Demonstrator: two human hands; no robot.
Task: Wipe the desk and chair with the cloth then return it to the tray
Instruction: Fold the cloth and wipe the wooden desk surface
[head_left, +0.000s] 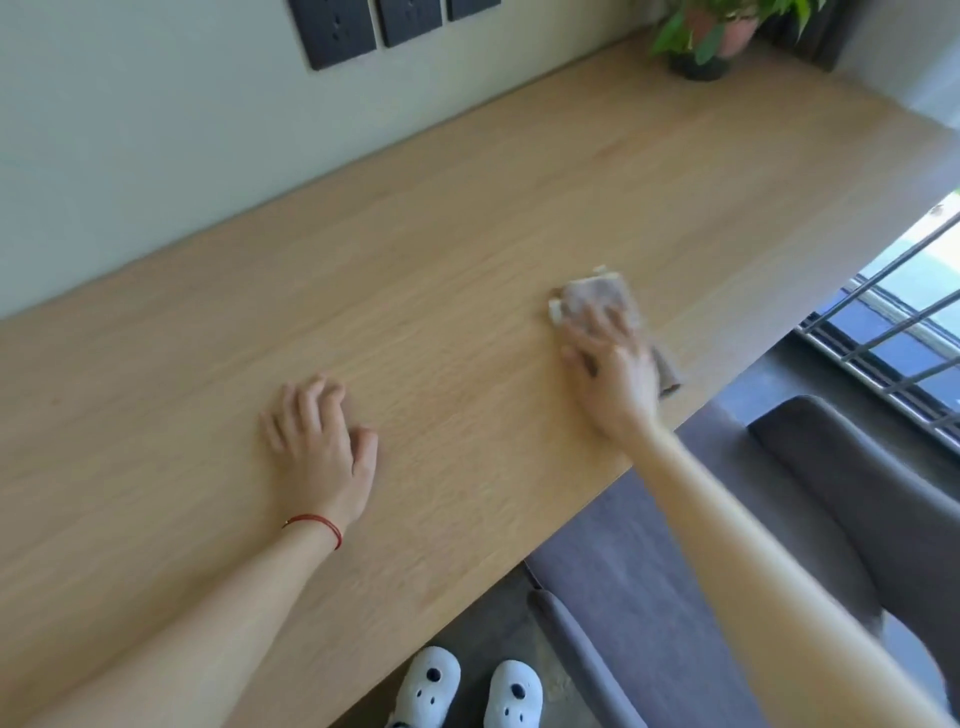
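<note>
Fingers (597, 325) of your right hand (615, 374) lie spread and flat on top of the cloth (597, 296), pressing it down rather than pinching it, while those of your left hand (317, 441) are loosely curled with nothing under them, the palm resting bare on the wood. Your wooden surface (415, 291) runs diagonally along the pale wall (130, 156), and the cloth sits on it toward the near edge, well apart from your left hand. Below that edge, the grey chair (727, 545) stands pushed close, with your right forearm crossing above its seat. Dark wall sockets (343, 28) sit high on the wall, and a potted plant (711, 36) stands at the far end. White clogs (467, 686) show on the floor at the bottom. A thin red bracelet (317, 525) circles your left wrist.
</note>
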